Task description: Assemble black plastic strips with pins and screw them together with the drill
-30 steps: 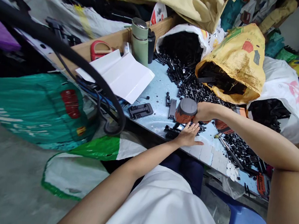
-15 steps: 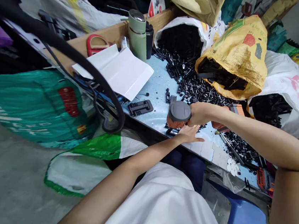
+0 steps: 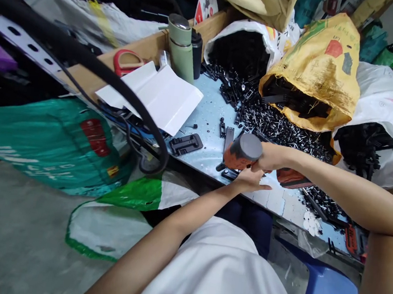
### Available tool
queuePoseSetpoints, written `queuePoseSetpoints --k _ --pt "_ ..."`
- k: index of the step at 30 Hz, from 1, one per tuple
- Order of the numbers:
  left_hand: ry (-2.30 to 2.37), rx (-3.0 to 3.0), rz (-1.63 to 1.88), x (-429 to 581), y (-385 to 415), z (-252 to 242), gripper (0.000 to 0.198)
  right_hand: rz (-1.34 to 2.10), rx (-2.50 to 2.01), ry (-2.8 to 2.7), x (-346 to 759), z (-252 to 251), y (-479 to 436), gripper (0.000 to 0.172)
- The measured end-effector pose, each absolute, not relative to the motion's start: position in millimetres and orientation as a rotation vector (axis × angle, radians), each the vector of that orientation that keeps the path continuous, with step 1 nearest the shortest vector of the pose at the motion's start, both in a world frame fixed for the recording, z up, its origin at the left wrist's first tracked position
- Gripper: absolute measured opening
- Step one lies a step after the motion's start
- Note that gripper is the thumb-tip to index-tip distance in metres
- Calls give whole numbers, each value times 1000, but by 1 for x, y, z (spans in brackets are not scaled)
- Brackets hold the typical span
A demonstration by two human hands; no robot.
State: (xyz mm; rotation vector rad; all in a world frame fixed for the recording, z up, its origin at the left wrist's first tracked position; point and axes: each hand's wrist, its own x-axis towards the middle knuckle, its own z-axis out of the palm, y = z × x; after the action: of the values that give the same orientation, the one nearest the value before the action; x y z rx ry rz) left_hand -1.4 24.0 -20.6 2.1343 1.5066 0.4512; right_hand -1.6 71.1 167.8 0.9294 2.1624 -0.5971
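My right hand [image 3: 272,156] is wrapped round an orange and grey power screwdriver [image 3: 242,152], held nose-down over a black plastic part [image 3: 228,173] at the front edge of the pale blue table [image 3: 209,120]. Just below it, my left hand [image 3: 251,181] lies with fingers stretched flat, pressing on that black part. Several loose black parts [image 3: 226,132] lie just beyond the tool.
A heap of small black pieces [image 3: 276,125] spills from a yellow sack [image 3: 320,71] and a white sack [image 3: 250,40]. A folded white sheet [image 3: 159,96], a green flask [image 3: 179,47], red scissors [image 3: 128,62], a black bracket [image 3: 185,144] and a thick black hose [image 3: 86,60] lie left.
The screwdriver dipped lower half a second ago and has come back up slightly to the right. My left hand stays flat on the black part. The camera view has shifted a little.
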Motion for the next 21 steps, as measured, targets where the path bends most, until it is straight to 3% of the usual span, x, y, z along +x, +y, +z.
queuePoseSetpoints --k 8,16,21 --pt "1545 2178 451 -3 21 -14 83 -233 896 2087 -22 177 69 28" --pt "1529 2208 433 -2 22 -18 85 -163 793 2104 -40 181 56 26" --pt "1533 2143 436 -4 17 -12 77 -147 803 2206 -9 174 60 35"
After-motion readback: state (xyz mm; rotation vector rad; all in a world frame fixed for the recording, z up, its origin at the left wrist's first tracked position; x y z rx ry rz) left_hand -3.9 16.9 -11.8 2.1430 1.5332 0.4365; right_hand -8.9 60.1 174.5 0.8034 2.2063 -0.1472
